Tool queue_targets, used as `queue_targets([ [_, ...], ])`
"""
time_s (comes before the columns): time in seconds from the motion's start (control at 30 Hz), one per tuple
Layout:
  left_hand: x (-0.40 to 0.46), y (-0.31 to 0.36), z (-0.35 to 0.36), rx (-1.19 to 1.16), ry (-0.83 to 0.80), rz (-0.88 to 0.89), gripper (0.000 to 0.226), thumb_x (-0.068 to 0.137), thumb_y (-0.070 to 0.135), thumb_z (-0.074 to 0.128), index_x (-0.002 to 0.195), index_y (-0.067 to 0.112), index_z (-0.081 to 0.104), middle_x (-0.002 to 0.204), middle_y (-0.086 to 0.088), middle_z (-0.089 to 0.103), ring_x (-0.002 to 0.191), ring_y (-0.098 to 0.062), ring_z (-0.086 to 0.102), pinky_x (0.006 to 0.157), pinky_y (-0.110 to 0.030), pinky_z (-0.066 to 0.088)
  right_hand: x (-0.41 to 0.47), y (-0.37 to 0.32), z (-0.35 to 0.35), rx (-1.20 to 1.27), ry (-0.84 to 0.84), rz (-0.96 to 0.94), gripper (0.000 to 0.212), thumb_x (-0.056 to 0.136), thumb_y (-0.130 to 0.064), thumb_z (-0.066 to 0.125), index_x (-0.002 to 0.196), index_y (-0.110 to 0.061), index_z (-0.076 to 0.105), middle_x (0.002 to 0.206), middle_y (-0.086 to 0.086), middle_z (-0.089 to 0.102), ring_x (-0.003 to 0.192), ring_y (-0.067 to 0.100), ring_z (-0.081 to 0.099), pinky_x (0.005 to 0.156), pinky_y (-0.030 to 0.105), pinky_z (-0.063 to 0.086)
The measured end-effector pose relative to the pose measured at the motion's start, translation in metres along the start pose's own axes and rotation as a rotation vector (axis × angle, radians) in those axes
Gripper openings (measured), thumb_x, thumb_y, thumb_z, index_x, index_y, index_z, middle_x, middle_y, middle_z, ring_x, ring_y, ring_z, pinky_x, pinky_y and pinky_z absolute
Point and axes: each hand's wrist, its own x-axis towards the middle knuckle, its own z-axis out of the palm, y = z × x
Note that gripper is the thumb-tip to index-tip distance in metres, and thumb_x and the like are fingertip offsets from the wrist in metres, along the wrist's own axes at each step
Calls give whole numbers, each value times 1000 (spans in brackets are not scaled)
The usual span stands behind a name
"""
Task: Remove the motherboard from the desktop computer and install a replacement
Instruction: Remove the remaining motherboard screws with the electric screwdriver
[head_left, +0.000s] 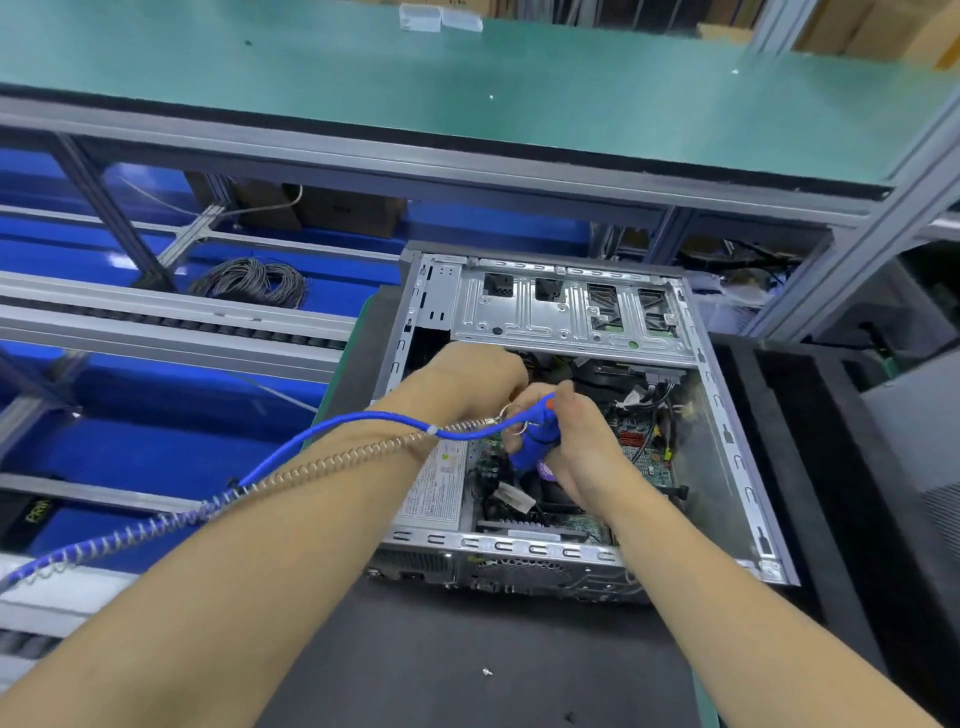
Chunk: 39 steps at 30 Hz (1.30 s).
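1. Status: early, removal phase. Side panel is off the desktop case (582, 564), which lies open-side up on the dark mat of the desk (467, 670). The motherboard (641, 447) still sits in the case floor with cables on it. Judging by that, nothing is out yet.
2. Right hand (582, 441): fingers wrapped around the blue electric screwdriver (535, 441), tool pointing down into the case over the middle of the board. The tip is hidden, so I can't tell which screw or part it's on.
3. Left hand (467, 374): reaching into the case just left of the screwdriver, under the drive cage. Fingertips are hidden behind the tool and my other hand, so I can't tell if it grips anything.
4. The screwdriver's blue cord with its coiled spring tether (291, 480) runs from the tool out over my left forearm, away to the left of the case.
5. Inside the case: drive cage (566, 312) along the far side, looks empty; power supply (434, 488) with its white label at the near-left; black cables and a white connector (514, 496) near the board's centre; red connectors at the board's right.
6. Left to do, my estimate: unplug cables, back out board screws, lift the board, fit the replacement, refasten, reconnect. No replacement board in view.
7. Beyond the case, far left: coiled grey cable bundle (254, 280) beside the conveyor rails.
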Motion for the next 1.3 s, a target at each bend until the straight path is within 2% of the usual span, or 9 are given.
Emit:
queue_targets([
  [0.2,-47,22,17,135,-9,220,18,86,38,61,76,24,59,76,4,59,75,-18,54,84,-32,34,-4,-8,-25,171,228,-150,69,56,-91,61,64,-23,64,57,5,59,49,21,54,56,28,47],
  [0.37,-38,57,28,129,-111,284,19,89,31,70,107,23,68,97,3,66,95,-24,63,72,-33,44,-3,-11,-23,250,306,-145,66,70,-79,60,76,-13,60,57,13,56,53,24,50,61,36,44],
  [0.5,-39,52,31,201,-11,212,20,93,33,61,105,18,64,105,-6,69,100,-30,65,84,-37,46,-3,-10,-24,330,288,-117,57,74,-69,59,86,-13,60,62,11,54,59,25,50,63,36,42],
  [0.67,-32,36,30,125,53,-140,8,86,24,61,89,24,54,106,-2,67,111,-27,59,103,-43,40,-6,-11,-24,377,207,-95,54,81,-60,59,91,-8,51,67,13,53,63,26,49,66,38,44],
  [0.83,-17,38,36,41,23,-251,23,83,11,66,102,19,56,102,-1,66,101,-26,63,76,-35,39,-5,-12,-23,391,235,-131,46,87,-55,53,77,-10,54,65,12,51,60,25,49,66,37,42],
  [0.93,-3,38,37,189,-44,-263,21,91,14,63,109,21,67,93,3,62,103,-24,65,90,-36,49,-5,-12,-23,444,267,-169,43,90,-53,48,74,-14,56,61,9,52,58,25,49,68,38,43],
  [1.1,15,39,37,378,-242,-209,39,99,31,50,136,19,55,130,4,56,123,-29,56,92,-41,51,-3,-7,-9,271,111,-39,45,89,-51,48,76,-9,57,62,16,48,61,29,42,60,37,34],
  [1.2,13,43,35,548,-388,-166,31,101,29,47,128,14,54,121,-3,57,113,-30,58,77,-38,53,-2,-7,-10,210,112,0,43,90,-51,49,75,-11,57,61,14,48,60,26,45,60,36,38],
  [1.3,15,32,32,242,-293,-39,22,102,23,48,115,12,62,105,-6,64,107,-26,64,83,-36,53,-2,-7,-12,268,112,5,45,90,-53,48,74,-11,57,61,13,48,58,24,47,63,32,44],
])
